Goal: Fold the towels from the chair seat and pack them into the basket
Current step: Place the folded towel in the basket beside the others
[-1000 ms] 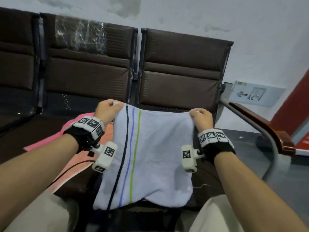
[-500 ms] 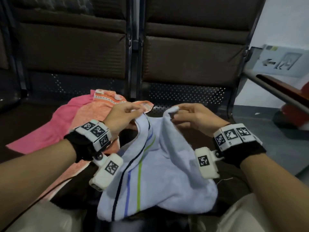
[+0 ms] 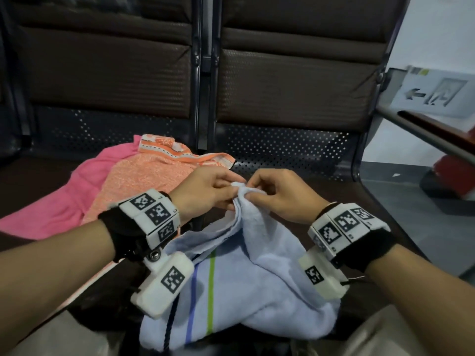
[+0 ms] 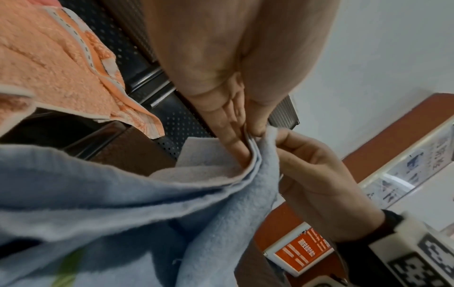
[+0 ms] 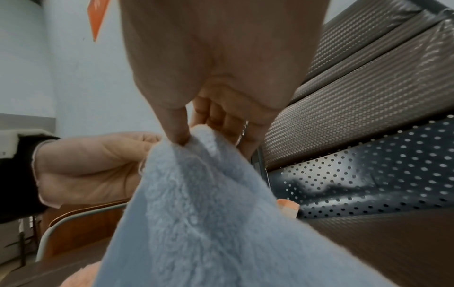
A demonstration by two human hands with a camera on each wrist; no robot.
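While the left hand (image 3: 205, 194) and right hand (image 3: 280, 194) pinch both corners of the light-blue striped towel (image 3: 257, 273) together above the chair seat (image 3: 295, 173), misaligned layers may skew the fold.

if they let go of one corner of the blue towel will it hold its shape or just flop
Likely flop: the blue towel sags in soft folds below where the left hand and right hand pinch it. Its fluffy pile suggests it is light and not slippery, so a pinch probably holds.
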